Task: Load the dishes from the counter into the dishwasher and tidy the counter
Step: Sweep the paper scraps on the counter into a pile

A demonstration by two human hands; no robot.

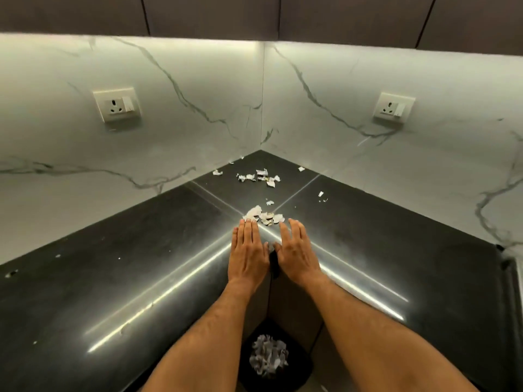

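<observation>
STEP: tidying the counter [141, 278], no dishes in view | left hand [248, 251] and right hand [297, 250] flat, fingers straight, gripping nothing, just short of the paper scraps [263, 217] | more scraps beyond them toward the corner | NEXT, likely: rake the pile back to the bin [271, 360] below the counter edge

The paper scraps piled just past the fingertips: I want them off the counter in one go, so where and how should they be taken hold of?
Judging by shape, the paper scraps are small, flat, loose bits, so pinching is poor. Cup the left hand and right hand round the pile's far side and rake it toward the counter corner edge, over the bin.
</observation>
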